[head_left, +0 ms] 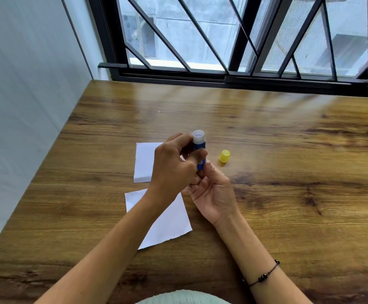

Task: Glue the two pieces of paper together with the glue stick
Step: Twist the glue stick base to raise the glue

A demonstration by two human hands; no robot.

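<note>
Glue stick [199, 143] upright above the table [288, 194], cap [224, 156] off, lying just right. Left hand [174, 167] fingers pinch the barrel; right hand [211, 191] fingertips grip its base, likely twisting glue up. Two papers [144, 161] [167, 224] lie apart beneath, unglued.

Counter [288, 194]: wood-grain top, dark knots. Window [222, 36]: black frame, diagonal black grille, grey building beyond, blurred. Wall [21, 95]: pale, at left. Beaded cord bracelet [263, 275]. Pale green fabric [178, 298], bottom edge, possibly clothing.
</note>
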